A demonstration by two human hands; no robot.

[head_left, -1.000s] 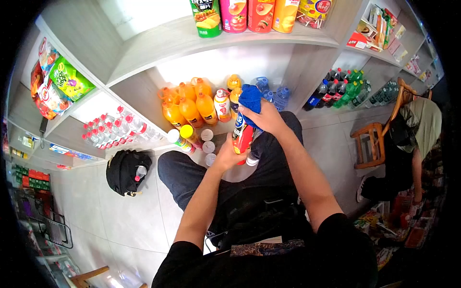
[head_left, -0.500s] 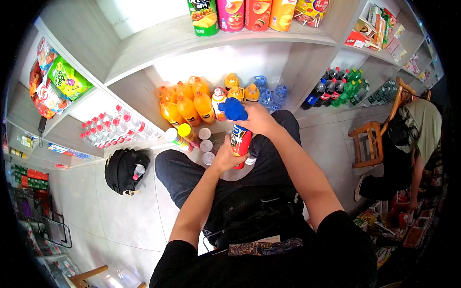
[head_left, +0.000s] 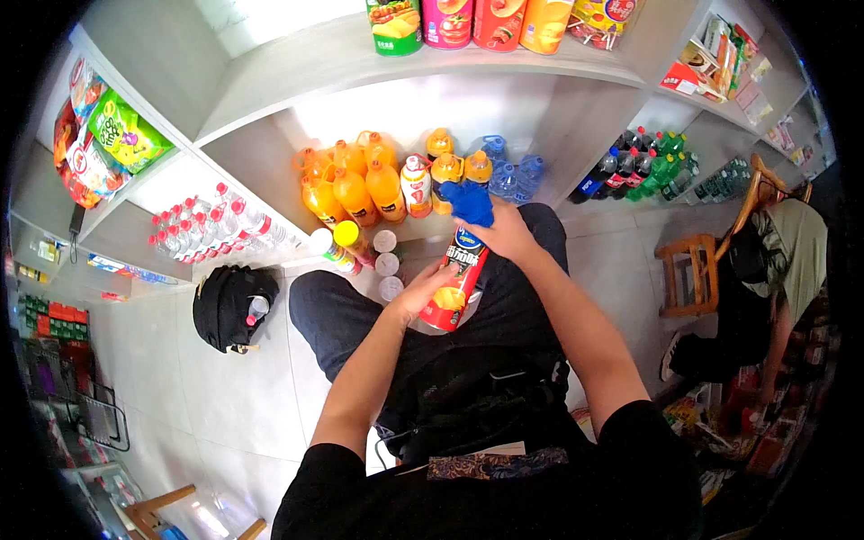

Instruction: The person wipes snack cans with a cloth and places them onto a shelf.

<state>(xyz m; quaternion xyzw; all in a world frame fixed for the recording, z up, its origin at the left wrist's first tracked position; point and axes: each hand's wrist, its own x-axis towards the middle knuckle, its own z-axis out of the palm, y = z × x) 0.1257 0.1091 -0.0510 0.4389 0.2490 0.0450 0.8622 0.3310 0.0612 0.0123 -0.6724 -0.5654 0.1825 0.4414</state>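
My left hand [head_left: 423,290] is wrapped around the side of a red chip canister [head_left: 445,310], which leans between my knees with its top toward the shelf. At the canister's upper end, my right hand [head_left: 506,230] grips a bunched blue cloth [head_left: 468,203] against it. The cloth and fingers hide the canister's top. Just left of it stand several round pale-topped containers [head_left: 386,264], a yellow-lidded can [head_left: 346,234] and a white-lidded can [head_left: 322,240].
Orange juice bottles [head_left: 353,196] and blue-tinted water bottles [head_left: 517,182] fill the low shelf ahead. Chip canisters [head_left: 447,22] stand above. A black backpack [head_left: 225,310] lies left on the floor; a wooden chair [head_left: 688,274] and a bending person [head_left: 787,252] are to the right.
The canister now leans more, its lower end shifted down and left, showing more of its red label. My left hand moved slightly left along it; the blue cloth moved right with my right hand.
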